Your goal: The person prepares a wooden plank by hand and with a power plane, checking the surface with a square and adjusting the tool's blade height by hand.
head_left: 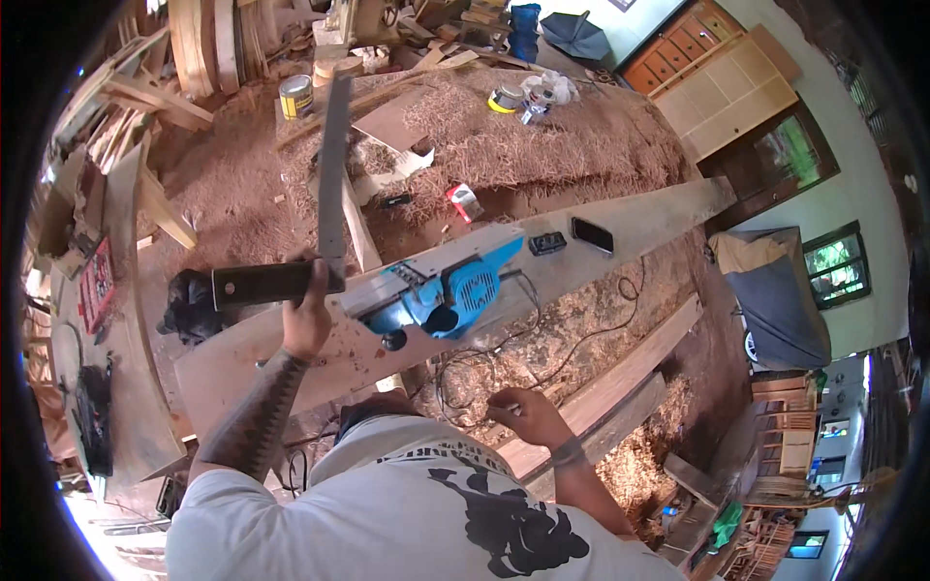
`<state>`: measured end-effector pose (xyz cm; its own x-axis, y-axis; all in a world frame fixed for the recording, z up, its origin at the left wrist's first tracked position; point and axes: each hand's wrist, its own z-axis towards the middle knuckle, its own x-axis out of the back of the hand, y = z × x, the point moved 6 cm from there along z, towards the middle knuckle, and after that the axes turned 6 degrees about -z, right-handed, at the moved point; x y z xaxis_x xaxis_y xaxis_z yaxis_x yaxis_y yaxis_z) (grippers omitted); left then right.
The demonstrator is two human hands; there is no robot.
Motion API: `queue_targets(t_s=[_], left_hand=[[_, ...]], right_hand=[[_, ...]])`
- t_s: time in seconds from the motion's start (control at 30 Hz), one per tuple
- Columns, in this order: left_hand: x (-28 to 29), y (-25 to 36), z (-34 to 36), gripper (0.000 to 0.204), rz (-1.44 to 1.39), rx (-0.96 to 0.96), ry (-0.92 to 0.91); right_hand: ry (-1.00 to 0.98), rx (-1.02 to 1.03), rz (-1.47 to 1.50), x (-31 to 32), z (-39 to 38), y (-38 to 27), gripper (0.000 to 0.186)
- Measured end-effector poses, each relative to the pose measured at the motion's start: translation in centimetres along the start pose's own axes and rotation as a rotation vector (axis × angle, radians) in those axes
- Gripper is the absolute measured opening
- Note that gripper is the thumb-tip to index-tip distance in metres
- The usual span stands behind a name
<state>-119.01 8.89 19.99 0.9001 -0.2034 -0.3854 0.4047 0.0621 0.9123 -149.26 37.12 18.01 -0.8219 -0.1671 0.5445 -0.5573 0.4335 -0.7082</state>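
My left hand (306, 320) grips the dark stock (257, 285) of a large square, whose long steel blade (332, 165) stands toward the top of the head view. Just right of it, a blue electric planer (470, 290) lies on a long wooden board (659, 203), with its cord hanging below. My right hand (523, 416) is below the planer, over a shavings-covered surface, its fingers loosely bent and apart. A black phone (592, 235) and a small black case (547, 243) rest on the board to the planer's right.
Sawdust covers the ground beyond the board, with cans (296, 97), a red-and-white packet (464, 203) and offcuts. Lumber (194, 48) is stacked upper left; a red case (97, 281) lies left. Planks (630, 363) lie right of my right hand. A covered object (780, 300) stands by the wall.
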Motion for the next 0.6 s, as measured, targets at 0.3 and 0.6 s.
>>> queue_targets(t_s=[0.3, 0.6], left_hand=[[2.4, -7.1, -1.3, 0.016, 0.093, 0.184, 0.323], [-1.1, -7.3, -1.5, 0.022, -0.091, 0.274, 0.721]], right_hand=[[0.348, 0.173, 0.181, 14.1, 14.1, -3.1, 0.038], [-0.033, 0.088, 0.539, 17.5, 31.6, 0.4, 0.053]])
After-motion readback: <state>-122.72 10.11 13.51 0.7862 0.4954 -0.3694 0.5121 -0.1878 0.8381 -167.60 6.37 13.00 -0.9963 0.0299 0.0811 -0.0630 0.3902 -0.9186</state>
